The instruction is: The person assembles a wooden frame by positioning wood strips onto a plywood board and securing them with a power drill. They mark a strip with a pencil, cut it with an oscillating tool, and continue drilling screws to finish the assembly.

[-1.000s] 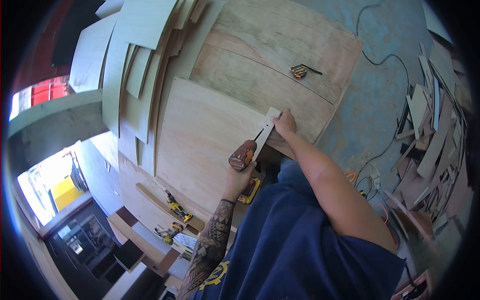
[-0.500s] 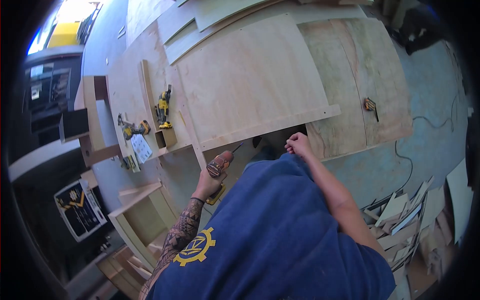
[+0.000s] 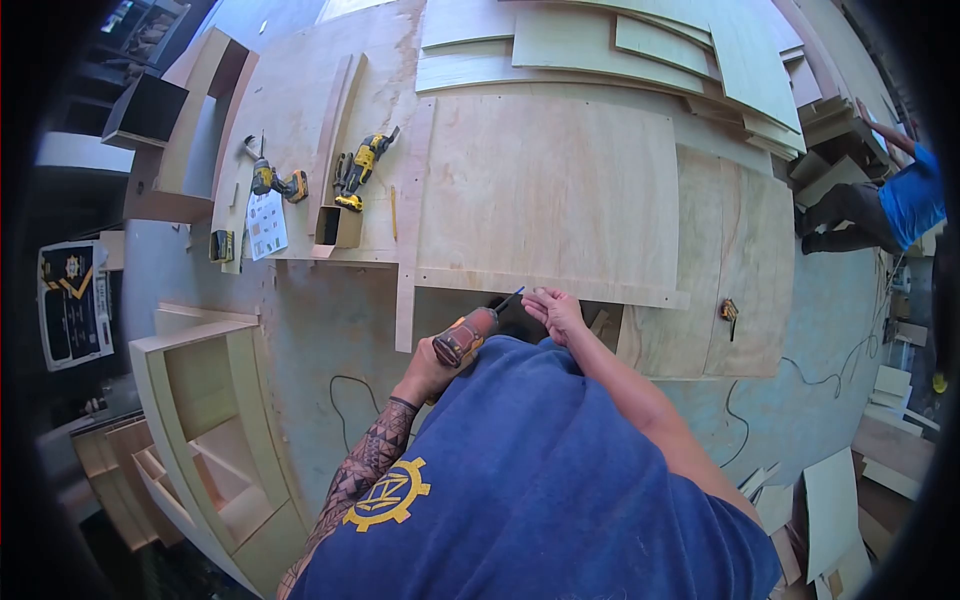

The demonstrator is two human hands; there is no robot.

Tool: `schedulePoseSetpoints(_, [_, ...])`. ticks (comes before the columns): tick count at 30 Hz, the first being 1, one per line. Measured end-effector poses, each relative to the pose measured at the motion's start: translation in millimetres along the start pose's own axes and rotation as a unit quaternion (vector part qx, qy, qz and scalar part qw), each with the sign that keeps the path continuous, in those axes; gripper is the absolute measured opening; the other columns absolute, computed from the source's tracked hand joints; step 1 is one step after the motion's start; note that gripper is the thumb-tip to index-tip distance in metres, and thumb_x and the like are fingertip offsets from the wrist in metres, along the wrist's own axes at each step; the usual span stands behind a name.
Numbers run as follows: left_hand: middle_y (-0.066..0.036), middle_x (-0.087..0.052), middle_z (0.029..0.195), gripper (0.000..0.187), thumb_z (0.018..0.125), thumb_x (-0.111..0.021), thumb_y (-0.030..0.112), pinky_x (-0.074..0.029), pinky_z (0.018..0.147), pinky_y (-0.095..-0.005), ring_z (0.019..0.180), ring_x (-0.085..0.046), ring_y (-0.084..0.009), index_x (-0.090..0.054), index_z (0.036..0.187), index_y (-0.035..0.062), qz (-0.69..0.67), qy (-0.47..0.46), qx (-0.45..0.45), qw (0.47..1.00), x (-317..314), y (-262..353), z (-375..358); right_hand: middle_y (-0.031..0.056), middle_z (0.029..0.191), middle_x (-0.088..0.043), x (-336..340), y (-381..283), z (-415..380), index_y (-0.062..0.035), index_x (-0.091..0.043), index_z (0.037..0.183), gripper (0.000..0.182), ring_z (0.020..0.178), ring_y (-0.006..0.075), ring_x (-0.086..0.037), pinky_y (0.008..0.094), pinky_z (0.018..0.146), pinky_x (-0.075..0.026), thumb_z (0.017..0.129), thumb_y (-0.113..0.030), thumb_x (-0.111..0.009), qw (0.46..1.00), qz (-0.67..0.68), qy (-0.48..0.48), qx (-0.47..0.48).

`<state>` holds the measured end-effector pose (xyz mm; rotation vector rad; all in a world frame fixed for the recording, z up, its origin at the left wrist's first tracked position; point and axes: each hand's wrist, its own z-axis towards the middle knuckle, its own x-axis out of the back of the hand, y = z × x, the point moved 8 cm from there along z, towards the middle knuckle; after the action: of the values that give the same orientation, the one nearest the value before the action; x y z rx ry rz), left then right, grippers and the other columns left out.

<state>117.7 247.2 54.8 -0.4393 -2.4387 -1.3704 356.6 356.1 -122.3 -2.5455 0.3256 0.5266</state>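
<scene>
My left hand [image 3: 428, 370] is wrapped round the grip of a red and black power driver [image 3: 465, 338], whose thin bit points up and to the right. Close to the bit's tip, my right hand [image 3: 556, 312] is pinched closed; what its fingers hold is too small to make out. Both hands are at the near edge of a large plywood panel [image 3: 550, 190]. A narrow wood strip [image 3: 560, 286] runs along that edge, and another strip [image 3: 406, 310] crosses it at the left and sticks out past it.
On the worktop lie a yellow multi-tool [image 3: 366, 170], a drill [image 3: 275, 182], a pencil [image 3: 394, 213] and a tape measure [image 3: 729, 312]. Stacked boards [image 3: 610, 50] lie behind. A person in blue [image 3: 905, 200] stands at far right. A wooden cabinet frame [image 3: 200, 400] is at left.
The view has turned, bringing the other person further into sight. My left hand has raised the driver rightward, and my right hand has moved left, so the bit and fingers are now close together.
</scene>
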Motion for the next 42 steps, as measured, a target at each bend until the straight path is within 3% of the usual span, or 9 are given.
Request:
schedulePoseSetpoints(11, [-0.015, -0.082, 0.098, 0.039, 0.086, -0.088, 0.027, -0.062, 0.082, -0.0341, 0.089, -0.079, -0.0188, -0.078, 0.111, -0.0008, 0.021, -0.035, 0.0, 0.999, -17.4, 15.5, 15.6, 0.0194, 0.119, -0.074, 8.2, 8.6, 26.1, 0.0031, -0.065, 0.121, 0.024, 0.106, 0.0278, -0.076, 0.0437, 0.095, -0.066, 0.115, -0.014, -0.048, 0.985, 0.164, -0.032, -0.051])
schedulePoseSetpoints(13, [-0.014, -0.078, 0.122, 0.06, 0.088, -0.087, 0.022, -0.058, 0.1, -0.0343, 0.111, -0.076, -0.0183, -0.065, 0.14, 0.0005, 0.047, -0.088, 0.067, 0.993, -24.9, 20.0, 16.7, 0.0186, 0.116, -0.075, 10.9, 9.7, 27.0, 0.004, -0.065, 0.122, 0.027, 0.104, 0.0264, -0.077, 0.0424, 0.096, -0.066, 0.115, -0.015, -0.048, 0.983, 0.166, -0.049, -0.066])
schedulePoseSetpoints(14, [-0.014, -0.078, 0.122, 0.06, 0.088, -0.087, 0.022, -0.058, 0.1, -0.0343, 0.111, -0.076, -0.0183, -0.065, 0.14, 0.0005, 0.049, -0.09, 0.07, 0.992, -26.8, 21.8, 18.4, 0.0186, 0.116, -0.075, 14.1, 10.1, 27.7, 0.004, -0.065, 0.122, 0.027, 0.104, 0.0264, -0.077, 0.0424, 0.096, -0.066, 0.115, -0.015, -0.048, 0.982, 0.17, -0.048, -0.069])
schedulePoseSetpoints(23, [-0.015, -0.079, 0.118, 0.056, 0.088, -0.083, 0.022, -0.058, 0.097, -0.0345, 0.109, -0.075, -0.0183, -0.067, 0.135, -0.003, 0.082, -0.076, 0.115, 0.987, -56.2, 19.5, 31.7, 0.0162, 0.113, -0.077, 33.4, 55.1, 55.9, 0.0015, -0.068, 0.119, 0.027, 0.104, 0.025, -0.077, 0.041, 0.098, -0.064, 0.115, -0.018, -0.049, 0.974, 0.172, -0.033, -0.145])
schedulePoseSetpoints(25, [-0.019, -0.08, 0.1, 0.041, 0.088, -0.084, 0.026, -0.061, 0.084, -0.0378, 0.094, -0.08, -0.023, -0.075, 0.117, -0.0012, 0.053, -0.011, 0.042, 0.998, -56.2, 38.8, 35.9, 0.0158, 0.111, -0.077, 30.0, 60.8, 59.8, 0.0015, -0.068, 0.119, 0.028, 0.106, 0.026, -0.076, 0.0428, 0.099, -0.063, 0.114, -0.019, -0.049, 0.967, 0.181, -0.04, -0.174])
schedulePoseSetpoints(29, [-0.02, -0.08, 0.096, 0.039, 0.087, -0.084, 0.028, -0.061, 0.083, -0.0395, 0.095, -0.081, -0.0281, -0.077, 0.112, -0.001, 0.075, 0.046, 0.027, 0.996, -63.3, 41.1, 50.4, 0.015, 0.114, -0.077, 23.7, 67.9, 71.0, -0.0001, -0.067, 0.119, 0.032, 0.105, 0.0266, -0.075, 0.0448, 0.101, -0.062, 0.115, -0.023, -0.046, 0.966, 0.178, -0.055, -0.182])
schedulePoseSetpoints(31, [-0.023, -0.079, 0.095, 0.037, 0.087, -0.083, 0.028, -0.061, 0.085, -0.0418, 0.098, -0.08, -0.0345, -0.077, 0.109, -0.001, 0.136, -0.017, 0.134, 0.981, -73.7, 28.3, 57.2, 0.0125, 0.117, -0.077, 19.5, 72.1, 70.8, -0.0045, -0.065, 0.121, 0.03, 0.105, 0.0255, -0.073, 0.0461, 0.102, -0.059, 0.116, -0.024, -0.043, 0.968, 0.161, -0.051, -0.185])
schedulePoseSetpoints(40, [-0.028, -0.077, 0.098, 0.038, 0.087, -0.081, 0.031, -0.061, 0.086, -0.0451, 0.101, -0.077, -0.041, -0.077, 0.107, -0.0014, 0.141, -0.022, 0.187, 0.972, -97.1, 38.7, 72.0, 0.0091, 0.12, -0.076, 37.4, 83.8, 80.5, -0.0105, -0.063, 0.129, 0.027, 0.108, 0.0242, -0.072, 0.049, 0.1, -0.057, 0.115, -0.024, -0.044, 0.977, 0.104, 0.001, -0.186])
schedulePoseSetpoints(42, [-0.028, -0.077, 0.099, 0.038, 0.087, -0.081, 0.031, -0.061, 0.086, -0.0452, 0.102, -0.076, -0.0414, -0.077, 0.107, -0.0014, 0.152, -0.028, 0.199, 0.968, -101.0, 42.8, 74.5, 0.0123, 0.118, -0.076, 60.6, 77.0, 77.4, -0.0085, -0.065, 0.126, 0.027, 0.107, 0.0307, -0.073, 0.0501, 0.095, -0.057, 0.11, -0.029, -0.057, 0.981, -0.031, 0.085, -0.171])
